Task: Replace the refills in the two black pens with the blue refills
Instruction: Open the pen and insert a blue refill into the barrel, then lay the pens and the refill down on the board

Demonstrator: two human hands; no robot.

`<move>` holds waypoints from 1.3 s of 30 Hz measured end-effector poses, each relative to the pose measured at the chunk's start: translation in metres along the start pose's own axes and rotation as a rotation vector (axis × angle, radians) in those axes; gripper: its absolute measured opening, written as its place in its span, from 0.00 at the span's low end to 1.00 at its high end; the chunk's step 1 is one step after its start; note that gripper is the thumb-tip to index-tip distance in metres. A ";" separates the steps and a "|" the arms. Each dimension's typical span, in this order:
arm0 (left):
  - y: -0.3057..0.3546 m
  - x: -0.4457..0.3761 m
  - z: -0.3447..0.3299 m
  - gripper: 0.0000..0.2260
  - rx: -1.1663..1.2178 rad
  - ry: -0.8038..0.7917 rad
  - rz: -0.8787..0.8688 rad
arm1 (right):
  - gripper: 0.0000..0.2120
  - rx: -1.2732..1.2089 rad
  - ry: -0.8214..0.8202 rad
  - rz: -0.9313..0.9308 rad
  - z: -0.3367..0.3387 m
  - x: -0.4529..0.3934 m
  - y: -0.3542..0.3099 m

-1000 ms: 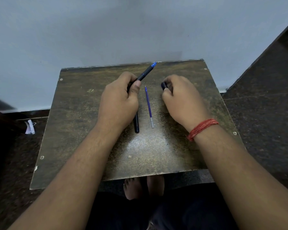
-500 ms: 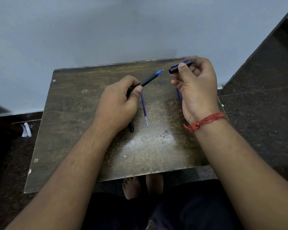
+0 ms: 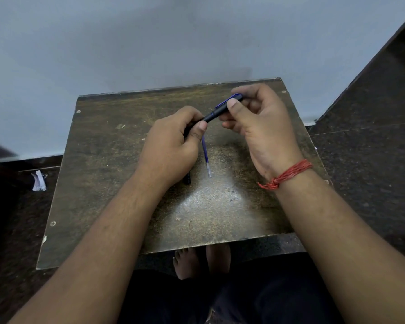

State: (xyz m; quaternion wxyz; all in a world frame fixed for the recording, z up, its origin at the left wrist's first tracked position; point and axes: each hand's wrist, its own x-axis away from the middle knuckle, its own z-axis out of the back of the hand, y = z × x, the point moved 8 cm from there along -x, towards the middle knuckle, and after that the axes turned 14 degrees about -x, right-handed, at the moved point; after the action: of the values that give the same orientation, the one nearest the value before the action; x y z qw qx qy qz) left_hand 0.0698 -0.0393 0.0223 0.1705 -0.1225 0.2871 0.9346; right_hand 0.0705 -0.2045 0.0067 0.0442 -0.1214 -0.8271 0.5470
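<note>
Brought together since before, right hand [image 3: 258, 127] and left hand [image 3: 173, 146] each grip the black pen [image 3: 216, 112] above the blue refill [image 3: 206, 157].

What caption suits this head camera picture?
Both hands hold a black pen over a table; a blue refill lies below.

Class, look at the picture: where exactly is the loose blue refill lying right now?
In the head view, the blue refill lies on the brown table, centre, between the left hand and right hand, below the black pen they hold.
</note>
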 end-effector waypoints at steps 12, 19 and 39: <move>0.005 0.003 0.008 0.04 -0.004 0.104 0.013 | 0.11 -0.021 0.068 0.031 -0.015 0.009 0.003; 0.021 0.002 -0.004 0.03 -0.006 0.147 0.040 | 0.31 0.220 0.076 0.070 -0.019 0.007 0.004; -0.054 0.001 0.023 0.07 -0.185 0.124 0.391 | 0.16 1.358 -0.095 0.152 -0.014 0.005 -0.008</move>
State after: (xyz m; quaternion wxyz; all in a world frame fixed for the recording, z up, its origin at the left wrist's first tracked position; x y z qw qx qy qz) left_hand 0.0866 0.0161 0.0142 -0.0438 -0.1370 0.2284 0.9629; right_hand 0.0670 -0.1937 0.0187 0.0353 -0.1004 -0.2912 0.9507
